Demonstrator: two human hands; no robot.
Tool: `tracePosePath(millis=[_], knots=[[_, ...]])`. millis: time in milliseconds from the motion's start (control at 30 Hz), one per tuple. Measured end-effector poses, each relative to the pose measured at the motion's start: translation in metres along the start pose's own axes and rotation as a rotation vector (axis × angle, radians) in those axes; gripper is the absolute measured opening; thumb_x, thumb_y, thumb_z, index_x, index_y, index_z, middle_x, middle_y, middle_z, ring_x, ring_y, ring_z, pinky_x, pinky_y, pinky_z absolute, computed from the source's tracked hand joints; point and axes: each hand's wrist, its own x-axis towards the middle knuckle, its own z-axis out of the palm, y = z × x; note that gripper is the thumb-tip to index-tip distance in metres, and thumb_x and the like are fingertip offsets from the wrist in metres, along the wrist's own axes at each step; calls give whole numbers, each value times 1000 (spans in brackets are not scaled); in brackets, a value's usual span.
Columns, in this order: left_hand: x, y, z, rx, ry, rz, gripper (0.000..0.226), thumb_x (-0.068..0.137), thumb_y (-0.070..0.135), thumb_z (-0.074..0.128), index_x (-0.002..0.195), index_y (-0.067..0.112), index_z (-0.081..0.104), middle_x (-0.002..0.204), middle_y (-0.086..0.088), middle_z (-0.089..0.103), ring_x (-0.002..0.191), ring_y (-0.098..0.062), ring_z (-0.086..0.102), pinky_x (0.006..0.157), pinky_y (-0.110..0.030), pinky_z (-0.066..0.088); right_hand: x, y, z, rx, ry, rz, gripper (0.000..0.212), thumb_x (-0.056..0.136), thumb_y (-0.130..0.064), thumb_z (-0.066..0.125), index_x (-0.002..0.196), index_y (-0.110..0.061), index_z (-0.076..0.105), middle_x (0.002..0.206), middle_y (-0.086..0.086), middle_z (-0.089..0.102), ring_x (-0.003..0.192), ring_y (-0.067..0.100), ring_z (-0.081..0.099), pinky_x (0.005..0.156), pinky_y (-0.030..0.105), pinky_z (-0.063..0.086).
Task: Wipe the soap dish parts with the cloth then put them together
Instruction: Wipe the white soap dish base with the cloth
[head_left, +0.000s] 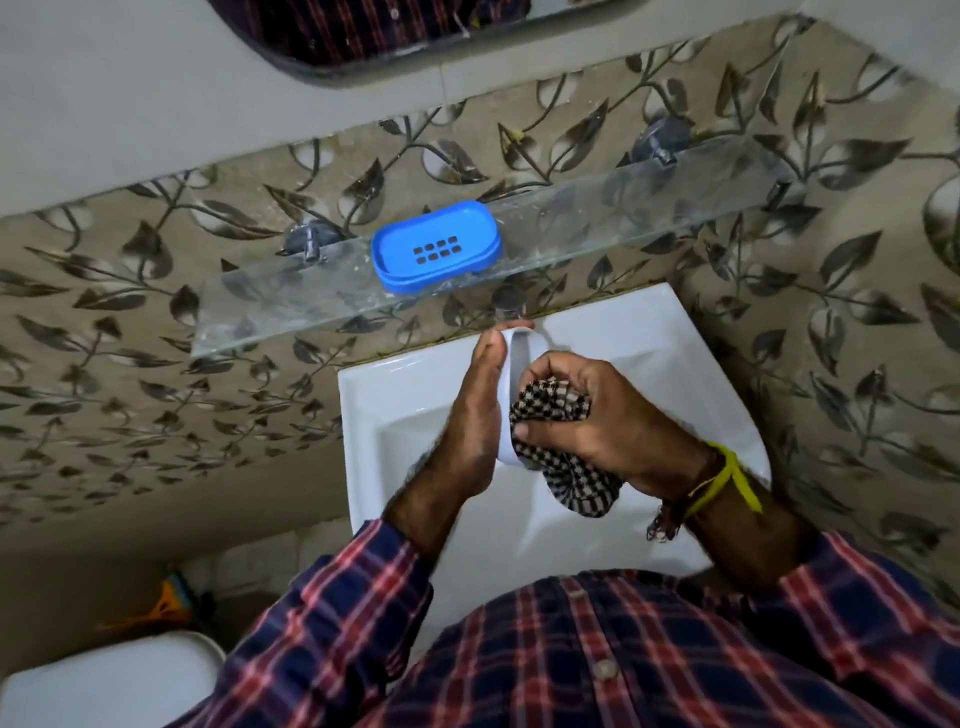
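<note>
A blue soap dish part (436, 247) with drain slots lies on the glass shelf (597, 223) above the sink. Over the basin, my left hand (470, 410) holds a white soap dish part (511, 364) on edge, fingers curled over its far end. My right hand (597, 415) grips a black-and-white checked cloth (566, 457) bunched against the inside of the white part. Most of the white part is hidden by my hands and the cloth.
A white wash basin (395, 410) sits below my hands against the leaf-patterned tiled wall (156, 332). A mirror (363, 36) hangs above. A white toilet lid (114, 680) shows at the lower left, with an orange object (166, 605) behind it.
</note>
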Motion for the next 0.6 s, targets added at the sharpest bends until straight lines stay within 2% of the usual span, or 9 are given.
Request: tracePosePath(millis=[100, 200, 267, 433, 533, 567, 600], knots=[[-6, -4, 4, -34, 12, -56, 51, 107, 45, 26, 126, 11, 60, 110, -11, 70, 102, -23, 68, 84, -32, 56, 4, -3, -2, -16, 93, -58, 27, 80, 3, 78, 98, -4, 60, 86, 1, 68, 80, 9, 65, 77, 29, 57], [-3, 6, 1, -29, 84, -30, 56, 106, 46, 33, 138, 4, 51, 110, -17, 64, 99, -28, 63, 82, -36, 55, 0, 0, 0, -193, -25, -151, 27, 82, -2, 78, 96, -6, 56, 85, 6, 65, 78, 19, 66, 75, 35, 57], [-2, 9, 1, -4, 105, -18, 57, 104, 49, 37, 137, 5, 53, 105, -17, 64, 91, -28, 64, 76, -34, 55, -3, 2, -1, -237, -97, -168, 26, 83, -5, 78, 95, -8, 55, 83, 6, 64, 77, 21, 64, 73, 40, 57], [-4, 13, 5, -118, 166, -125, 49, 99, 56, 46, 100, 20, 79, 92, -9, 76, 82, -23, 74, 75, -34, 60, -5, 3, -4, -149, -108, -142, 34, 80, -15, 83, 97, -18, 54, 78, -10, 62, 72, 4, 61, 68, 22, 51], [-4, 19, 7, -110, 194, -139, 55, 97, 61, 47, 85, 20, 82, 86, -8, 76, 76, -22, 75, 69, -33, 62, -10, 5, 0, -95, -24, -135, 39, 76, -15, 87, 96, -17, 54, 79, -8, 63, 73, 4, 61, 70, 25, 54], [-5, 20, 9, -88, 193, -135, 58, 97, 64, 45, 85, 20, 81, 88, -8, 76, 78, -21, 75, 68, -32, 61, -11, 5, 0, -57, 13, -127, 39, 75, -13, 87, 95, -17, 54, 79, -7, 63, 72, 6, 61, 70, 27, 56], [-7, 20, 12, -40, 187, -118, 61, 96, 68, 40, 92, 22, 80, 97, -8, 76, 87, -21, 75, 74, -33, 61, -12, 6, 0, -6, 53, -113, 38, 74, -11, 87, 94, -16, 55, 79, -5, 63, 72, 7, 61, 70, 30, 56]])
